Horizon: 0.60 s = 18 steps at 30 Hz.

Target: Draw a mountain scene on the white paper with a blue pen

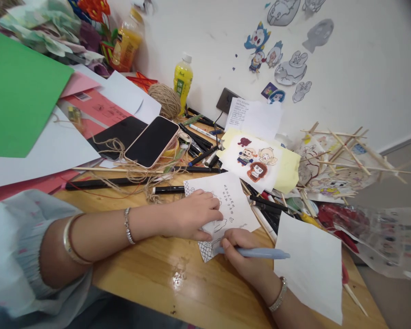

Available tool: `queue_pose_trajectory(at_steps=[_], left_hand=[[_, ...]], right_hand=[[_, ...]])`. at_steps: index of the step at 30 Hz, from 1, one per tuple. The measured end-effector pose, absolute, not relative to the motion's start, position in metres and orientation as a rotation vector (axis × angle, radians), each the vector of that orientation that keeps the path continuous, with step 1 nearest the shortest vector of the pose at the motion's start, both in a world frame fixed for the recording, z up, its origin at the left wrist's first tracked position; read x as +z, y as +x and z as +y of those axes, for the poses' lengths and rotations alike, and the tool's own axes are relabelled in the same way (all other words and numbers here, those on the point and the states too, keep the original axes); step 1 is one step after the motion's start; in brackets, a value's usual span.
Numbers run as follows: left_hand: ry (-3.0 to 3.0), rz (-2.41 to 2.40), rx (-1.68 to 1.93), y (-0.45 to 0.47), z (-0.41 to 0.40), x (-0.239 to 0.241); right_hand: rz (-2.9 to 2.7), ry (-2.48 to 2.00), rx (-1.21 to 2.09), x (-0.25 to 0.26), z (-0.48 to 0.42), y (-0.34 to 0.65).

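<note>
My right hand is closed around a light blue pen, its tip at the lower part of a white sheet of paper. On that sheet are black line drawings, handwritten characters and a crosshatched strip along one edge. My left hand lies flat on the sheet's left side, fingers stretched out and partly covering the drawing. A black marker pokes out beside the sheet, just above my left wrist. To the right, a blank white sheet reaches under my right forearm.
A phone rests on papers and loose twine at the left. Behind are a twine ball, a yellow bottle and scattered markers. Coloured character drawings lie beyond the sheet, near a stick frame at the right.
</note>
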<state>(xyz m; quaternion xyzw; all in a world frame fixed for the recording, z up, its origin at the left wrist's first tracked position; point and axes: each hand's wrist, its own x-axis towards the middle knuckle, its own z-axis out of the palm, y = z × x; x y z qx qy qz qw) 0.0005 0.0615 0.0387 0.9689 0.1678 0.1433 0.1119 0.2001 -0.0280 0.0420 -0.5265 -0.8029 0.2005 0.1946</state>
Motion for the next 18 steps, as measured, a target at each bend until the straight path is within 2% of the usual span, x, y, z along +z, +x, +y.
queue_pose_trajectory(at_steps=[12,18], left_hand=[[2.844,0.501,0.421,0.0008,0.0614,0.0399],[2.853,0.500,0.393,0.0010,0.0611,0.0401]], right_hand=[[-2.252,-1.465,0.554,0.0437,-0.0282,0.2014],[-2.269,-1.444,0.650,0.0415,-0.0288,0.2031]])
